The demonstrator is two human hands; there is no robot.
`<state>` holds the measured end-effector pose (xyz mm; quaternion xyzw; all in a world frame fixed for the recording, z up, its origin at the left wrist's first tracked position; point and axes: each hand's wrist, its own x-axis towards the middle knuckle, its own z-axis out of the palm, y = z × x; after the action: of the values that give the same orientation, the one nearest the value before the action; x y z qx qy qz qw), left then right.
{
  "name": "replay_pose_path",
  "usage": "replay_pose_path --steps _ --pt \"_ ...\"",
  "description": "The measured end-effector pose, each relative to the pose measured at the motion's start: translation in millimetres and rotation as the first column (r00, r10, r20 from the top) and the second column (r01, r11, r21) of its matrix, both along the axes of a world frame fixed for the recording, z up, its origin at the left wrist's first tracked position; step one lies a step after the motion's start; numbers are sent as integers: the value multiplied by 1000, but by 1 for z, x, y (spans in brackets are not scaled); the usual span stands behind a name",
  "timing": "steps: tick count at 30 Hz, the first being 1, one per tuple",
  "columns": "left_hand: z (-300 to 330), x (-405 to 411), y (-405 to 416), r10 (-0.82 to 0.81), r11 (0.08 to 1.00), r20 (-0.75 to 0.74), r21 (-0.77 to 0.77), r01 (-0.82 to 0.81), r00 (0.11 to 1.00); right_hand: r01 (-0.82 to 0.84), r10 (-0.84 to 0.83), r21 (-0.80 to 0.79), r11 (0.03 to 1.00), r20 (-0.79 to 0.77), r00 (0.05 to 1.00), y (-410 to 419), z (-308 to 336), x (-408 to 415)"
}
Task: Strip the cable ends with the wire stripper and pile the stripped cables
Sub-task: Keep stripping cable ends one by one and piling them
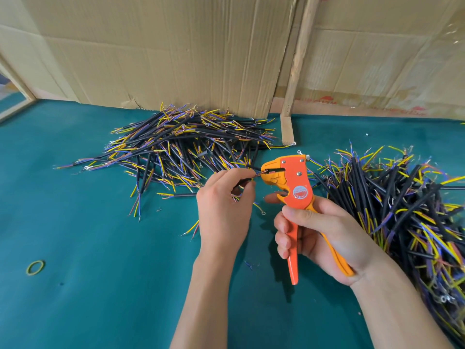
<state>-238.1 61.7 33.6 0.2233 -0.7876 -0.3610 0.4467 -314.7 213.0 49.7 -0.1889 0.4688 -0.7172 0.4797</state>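
Cables are lying in two heaps on the green desk (pixel 75 248) in front of me. Starting at my nine o'clock, a yellow-green rubber band (pixel 35 267) is sitting alone on the felt. At eleven o'clock the left pile (pixel 176 144) is spreading out against the cardboard wall (pixel 163 46), its black sheaths ending in yellow, blue and brown cores.

Moving toward centre, my left hand (pixel 224 205) is pinching a single cable (pixel 245 181) between thumb and fingers (pixel 247 187), with the fingers curled in tight around it. Its bared end is pointing to three o'clock and reaching into the nose of the wire stripper (pixel 292 182).

My right hand (pixel 319 238) is gripping the orange stripper, fingers wrapped around its two handles, which are standing a little apart; the head is pointing to eleven o'clock.

At two to four o'clock the right pile (pixel 402 210) is lying just beside my right wrist, running off the frame's edge.
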Motion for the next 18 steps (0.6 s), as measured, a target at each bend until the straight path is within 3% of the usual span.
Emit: replay_pose_path --steps 18 --pt "0 0 -1 -5 999 14 -52 6 1000 -19 19 24 1000 -9 1000 0 1 1"
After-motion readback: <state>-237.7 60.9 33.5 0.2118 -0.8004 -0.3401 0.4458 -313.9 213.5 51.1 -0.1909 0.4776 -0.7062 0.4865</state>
